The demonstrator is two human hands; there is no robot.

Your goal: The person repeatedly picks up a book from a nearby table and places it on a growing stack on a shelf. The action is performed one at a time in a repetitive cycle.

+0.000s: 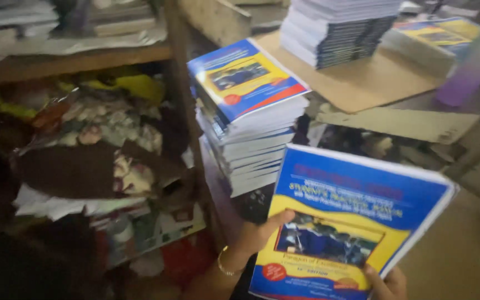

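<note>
A blue and yellow book point(351, 222) is held up between both hands, in front of and below the stack of like books point(248, 119). The left hand point(259, 233) is clasped on its left edge, thumb laid across the cover; a bangle point(223, 264) is worn at that wrist. The right hand point(387, 283) is closed on its lower edge. Behind the stack, a second pile point(337, 30) is set on a brown board point(362, 83). Left of the stack, crumpled cloth point(93, 147) is crammed into a wooden shelf point(70, 64).

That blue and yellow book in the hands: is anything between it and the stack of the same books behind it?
Nothing visible. The left hand and right hand hold the book up in front, and only open space separates it from the stack.
</note>
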